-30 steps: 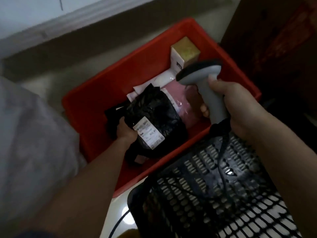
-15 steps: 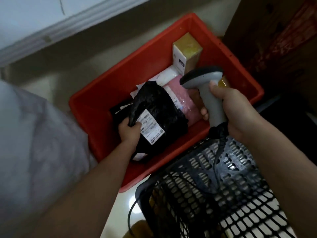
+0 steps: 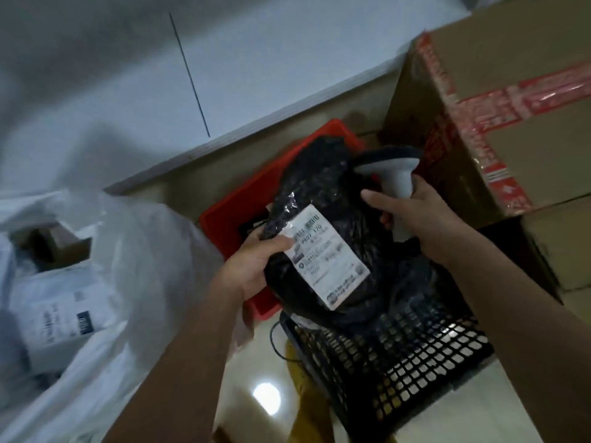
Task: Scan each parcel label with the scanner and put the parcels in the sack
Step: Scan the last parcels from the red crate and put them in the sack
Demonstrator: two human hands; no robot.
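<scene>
Scan step underway, I'd say: left hand [image 3: 252,266] is gripping the black parcel [image 3: 323,199] w/ label [image 3: 326,260] facing up, held above the red bin [image 3: 224,215] & black basket [image 3: 399,356]. Right hand [image 3: 419,219] is wrapping round the scanner [image 3: 396,183], head pointing away. Next: aim at barcode, then swing left to the white sack [image 3: 128,282], its mouth gaping open; cardboard box [image 3: 511,123] crowding the right

The left hand [image 3: 252,266] is gripping a black plastic parcel [image 3: 326,225] with its white label [image 3: 326,260] facing up, while the right hand [image 3: 415,219] is holding a grey scanner [image 3: 395,183] above a red crate [image 3: 236,219] and a black mesh basket [image 3: 399,356]; a white sack [image 3: 121,282] is lying left.
</scene>
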